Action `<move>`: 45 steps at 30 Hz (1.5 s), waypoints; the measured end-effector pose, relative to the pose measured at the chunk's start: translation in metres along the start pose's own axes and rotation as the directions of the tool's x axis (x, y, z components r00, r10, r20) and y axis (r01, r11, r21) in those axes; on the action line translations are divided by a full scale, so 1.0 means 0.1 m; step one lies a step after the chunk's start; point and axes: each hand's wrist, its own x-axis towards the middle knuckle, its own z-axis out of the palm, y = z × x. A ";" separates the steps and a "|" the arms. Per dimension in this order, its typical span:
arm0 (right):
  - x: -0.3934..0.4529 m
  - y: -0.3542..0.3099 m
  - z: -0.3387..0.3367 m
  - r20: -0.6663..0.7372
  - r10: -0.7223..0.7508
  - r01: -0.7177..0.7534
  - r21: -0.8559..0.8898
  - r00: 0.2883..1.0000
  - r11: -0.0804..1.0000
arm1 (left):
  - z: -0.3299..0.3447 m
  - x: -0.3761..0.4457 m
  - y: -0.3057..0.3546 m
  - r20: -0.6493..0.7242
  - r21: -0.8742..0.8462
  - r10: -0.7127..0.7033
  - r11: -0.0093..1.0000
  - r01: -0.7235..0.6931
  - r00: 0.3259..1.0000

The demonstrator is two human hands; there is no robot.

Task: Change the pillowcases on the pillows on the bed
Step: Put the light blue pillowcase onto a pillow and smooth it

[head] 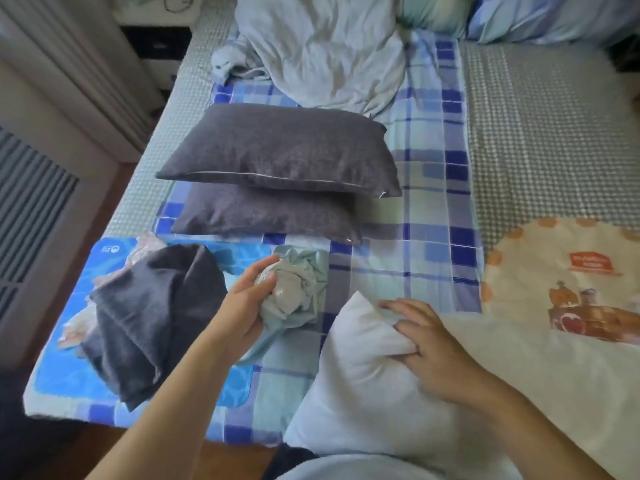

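Hands (346,323) w/ 2 grey pillows (277,174) behind, grey cloth (149,317) left

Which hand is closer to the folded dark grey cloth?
Left. The left hand, gripping a bunched pale green fabric, is just beside the folded dark grey cloth; the right hand grips the white pillow, farther away.

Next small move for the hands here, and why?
Probably shake out the bunched light green pillowcase that the left hand grips, to find its opening: the bare white pillow, pinched at its corner by the right hand, waits uncovered.
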 end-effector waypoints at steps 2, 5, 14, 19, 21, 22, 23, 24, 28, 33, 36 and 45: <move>-0.07 -0.17 -0.02 0.052 0.059 -0.062 0.069 0.997 0.996 | 0.24 -0.08 0.04 0.110 0.141 0.019 0.989 -0.034 0.994; -0.06 -0.33 -0.06 0.062 0.081 -0.087 0.097 0.995 0.991 | 0.49 -0.13 0.04 0.251 0.453 0.108 0.865 -0.215 0.962; -0.16 -0.26 -0.17 -0.002 0.004 -0.004 0.004 1.000 1.000 | 0.78 -0.10 0.11 0.458 0.694 0.069 0.595 -0.405 0.886; -0.22 -0.22 -0.09 -0.020 -0.024 0.024 0.013 1.000 1.000 | 0.73 -0.09 0.13 0.452 0.819 0.025 0.384 -0.426 0.892; -0.22 -0.21 -0.09 -0.012 -0.037 0.038 0.024 0.999 0.999 | 0.74 -0.12 0.13 0.462 0.844 -0.005 0.310 -0.438 0.887; -0.23 -0.21 -0.10 -0.006 -0.039 0.039 0.035 0.999 0.999 | 0.74 -0.14 0.12 0.477 0.841 -0.023 0.304 -0.448 0.879; -0.22 -0.21 -0.11 0.007 -0.030 0.030 0.048 1.000 0.998 | 0.75 -0.17 0.11 0.497 0.831 -0.049 0.314 -0.459 0.866; -0.21 -0.21 -0.12 0.020 -0.024 0.022 0.064 1.000 0.998 | 0.77 -0.22 0.10 0.518 0.819 -0.088 0.340 -0.463 0.851; -0.18 -0.24 -0.14 0.059 0.059 -0.066 0.114 0.996 0.991 | 0.79 -0.45 0.08 0.561 0.786 -0.248 0.459 -0.414 0.790; -0.20 -0.21 -0.06 -0.031 0.194 -0.172 0.345 0.980 0.923 | 0.80 -0.57 0.12 0.613 0.786 -0.218 0.269 -0.557 0.760; -0.17 -0.21 -0.03 -0.095 0.186 -0.141 0.354 0.978 0.924 | 0.90 -0.58 0.00 0.612 0.790 -0.080 0.030 -0.612 0.787; -0.29 -0.06 -0.23 0.098 0.256 -0.237 0.767 0.962 0.596 | 1.12 -0.56 -0.94 0.824 0.566 0.161 -0.222 -0.794 0.543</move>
